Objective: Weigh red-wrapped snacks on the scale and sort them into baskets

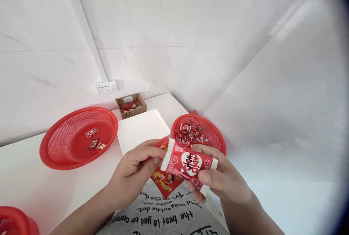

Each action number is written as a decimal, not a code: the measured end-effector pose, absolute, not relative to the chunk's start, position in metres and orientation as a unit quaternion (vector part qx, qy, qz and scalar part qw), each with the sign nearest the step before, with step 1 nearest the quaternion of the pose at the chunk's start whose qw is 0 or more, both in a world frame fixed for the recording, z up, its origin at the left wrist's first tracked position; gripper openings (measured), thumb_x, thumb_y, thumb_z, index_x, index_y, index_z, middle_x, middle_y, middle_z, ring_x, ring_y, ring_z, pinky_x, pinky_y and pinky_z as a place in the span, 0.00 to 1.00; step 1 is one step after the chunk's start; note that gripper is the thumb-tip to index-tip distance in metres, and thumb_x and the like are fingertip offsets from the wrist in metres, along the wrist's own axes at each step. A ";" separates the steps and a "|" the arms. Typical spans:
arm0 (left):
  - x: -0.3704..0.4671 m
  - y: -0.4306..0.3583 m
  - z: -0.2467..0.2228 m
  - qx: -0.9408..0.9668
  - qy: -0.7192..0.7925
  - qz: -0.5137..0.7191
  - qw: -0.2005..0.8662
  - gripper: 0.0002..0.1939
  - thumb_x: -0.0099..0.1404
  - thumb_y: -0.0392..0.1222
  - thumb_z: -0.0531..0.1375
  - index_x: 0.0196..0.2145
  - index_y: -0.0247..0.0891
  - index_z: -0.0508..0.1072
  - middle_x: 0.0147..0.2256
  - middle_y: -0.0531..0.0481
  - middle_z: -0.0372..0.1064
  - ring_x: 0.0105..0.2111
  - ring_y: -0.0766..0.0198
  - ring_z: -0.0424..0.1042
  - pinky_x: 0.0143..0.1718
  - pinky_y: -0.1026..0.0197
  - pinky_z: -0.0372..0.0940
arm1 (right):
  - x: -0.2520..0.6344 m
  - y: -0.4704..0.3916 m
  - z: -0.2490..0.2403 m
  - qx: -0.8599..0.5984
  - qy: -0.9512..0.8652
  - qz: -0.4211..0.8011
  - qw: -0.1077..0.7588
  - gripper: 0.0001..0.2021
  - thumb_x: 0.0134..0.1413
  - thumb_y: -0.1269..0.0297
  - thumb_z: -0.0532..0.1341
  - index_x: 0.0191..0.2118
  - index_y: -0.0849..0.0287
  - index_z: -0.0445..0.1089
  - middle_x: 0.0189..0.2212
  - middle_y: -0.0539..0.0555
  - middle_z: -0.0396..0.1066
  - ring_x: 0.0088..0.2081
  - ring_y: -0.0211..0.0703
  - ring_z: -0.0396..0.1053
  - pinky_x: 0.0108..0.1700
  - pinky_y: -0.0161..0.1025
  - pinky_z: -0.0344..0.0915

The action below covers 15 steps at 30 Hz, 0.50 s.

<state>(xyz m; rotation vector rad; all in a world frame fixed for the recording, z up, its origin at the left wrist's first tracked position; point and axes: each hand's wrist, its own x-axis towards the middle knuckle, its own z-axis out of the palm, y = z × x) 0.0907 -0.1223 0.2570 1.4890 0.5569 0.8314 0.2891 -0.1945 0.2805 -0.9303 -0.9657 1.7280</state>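
Observation:
Near the bottom centre, my right hand (220,177) pinches a red and white wrapped candy (188,162) by its right part, thumb on top. My left hand (136,177) is closed on the upper left of a red printed bag (167,182), with its fingertips beside the candy's left end. The bag hangs below and behind the candy, patterned with yellow and small figures. Whether the bag's mouth is open is hidden by the candy and fingers. Just beyond my right hand, a red basket (218,133) holds many small wrapped candies (191,131).
A large red basket (79,137) at left holds several packets (92,132). A white tray (144,128) lies between the baskets, with a cardboard box (133,113) of packets behind it. Another red basket (19,217) shows at the lower left. Walls stand behind and right.

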 end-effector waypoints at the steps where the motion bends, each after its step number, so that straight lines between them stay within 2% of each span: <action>1: 0.089 -0.122 0.259 0.659 0.233 0.363 0.616 0.11 0.66 0.41 0.56 0.38 0.44 0.78 0.49 0.47 0.71 0.42 0.60 0.72 0.38 0.64 0.67 | 0.289 -0.194 0.280 -0.377 -0.392 0.706 0.454 0.17 0.44 0.53 0.68 0.32 0.59 0.63 0.21 0.49 0.70 0.18 0.33 0.67 0.19 0.30 0.62; 6: 0.085 -0.121 0.261 0.698 0.166 0.387 0.579 0.11 0.63 0.42 0.60 0.43 0.46 0.77 0.50 0.46 0.70 0.45 0.58 0.72 0.43 0.61 0.67 | 0.283 -0.194 0.279 -0.394 -0.380 0.710 0.444 0.18 0.45 0.54 0.68 0.31 0.59 0.62 0.23 0.49 0.71 0.19 0.33 0.69 0.19 0.29 0.64; 10: 0.085 -0.122 0.260 0.707 0.196 0.382 0.562 0.06 0.64 0.40 0.58 0.35 0.42 0.77 0.47 0.47 0.72 0.41 0.63 0.73 0.39 0.65 0.67 | 0.279 -0.194 0.279 -0.407 -0.386 0.701 0.440 0.17 0.46 0.54 0.67 0.31 0.59 0.61 0.24 0.50 0.71 0.20 0.34 0.70 0.18 0.28 0.64; 15: 0.083 -0.123 0.261 0.725 0.209 0.392 0.526 0.08 0.64 0.37 0.57 0.27 0.39 0.71 0.40 0.49 0.71 0.35 0.67 0.72 0.35 0.68 0.65 | 0.280 -0.192 0.279 -0.409 -0.426 0.676 0.441 0.19 0.50 0.48 0.62 0.33 0.57 0.59 0.26 0.51 0.73 0.20 0.35 0.71 0.18 0.29 0.65</action>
